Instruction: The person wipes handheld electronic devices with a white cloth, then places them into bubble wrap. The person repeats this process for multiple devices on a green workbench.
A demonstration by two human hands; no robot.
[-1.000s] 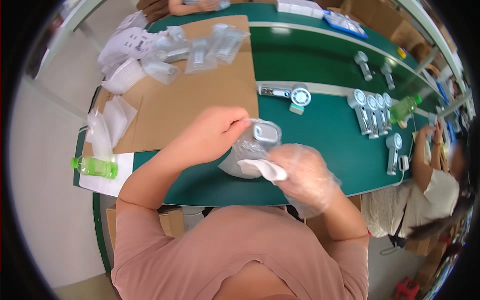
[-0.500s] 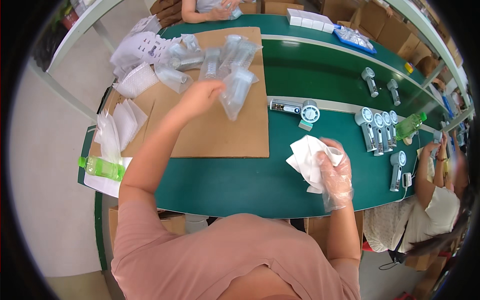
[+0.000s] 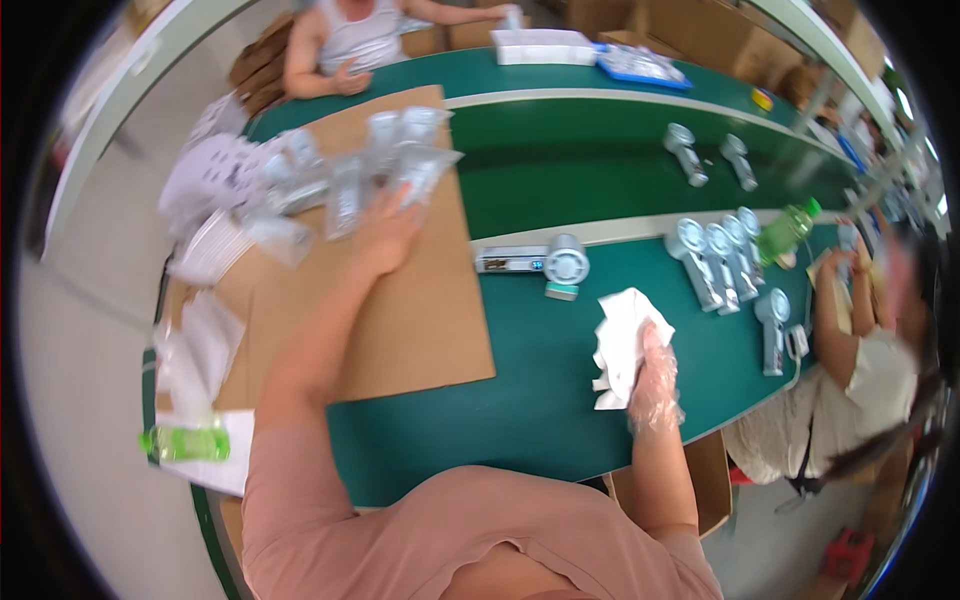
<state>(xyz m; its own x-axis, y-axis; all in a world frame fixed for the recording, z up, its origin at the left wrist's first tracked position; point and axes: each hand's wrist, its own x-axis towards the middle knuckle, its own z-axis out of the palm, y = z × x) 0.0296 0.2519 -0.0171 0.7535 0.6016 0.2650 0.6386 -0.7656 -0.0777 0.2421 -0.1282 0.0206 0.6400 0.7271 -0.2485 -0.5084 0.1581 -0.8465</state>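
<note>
My left hand (image 3: 390,232) lies over the cardboard sheet (image 3: 420,330) with its fingers stretched out. Its fingertips touch a bubble-wrap bag (image 3: 428,170) with a handheld fan inside, at the near end of several such wrapped bags. My right hand (image 3: 655,380), in a clear plastic glove, grips a crumpled white cloth (image 3: 622,345) above the green table (image 3: 450,440). Beyond the cloth lies a silver-blue handheld fan (image 3: 567,262) on its side, and a small green-and-white block (image 3: 562,291) sits in front of it.
Several fans (image 3: 690,245) lie at the right, near a green bottle (image 3: 787,232). Another green bottle (image 3: 190,443) rests at the left edge by white wrapping sheets (image 3: 200,340). A co-worker (image 3: 360,40) sits across the table; another person (image 3: 860,380) holds a fan at the right.
My left hand has set the bagged fan down among the other bags and opened its fingers. My right hand keeps the cloth. The view has shifted, and the co-worker across has moved their arms apart.
</note>
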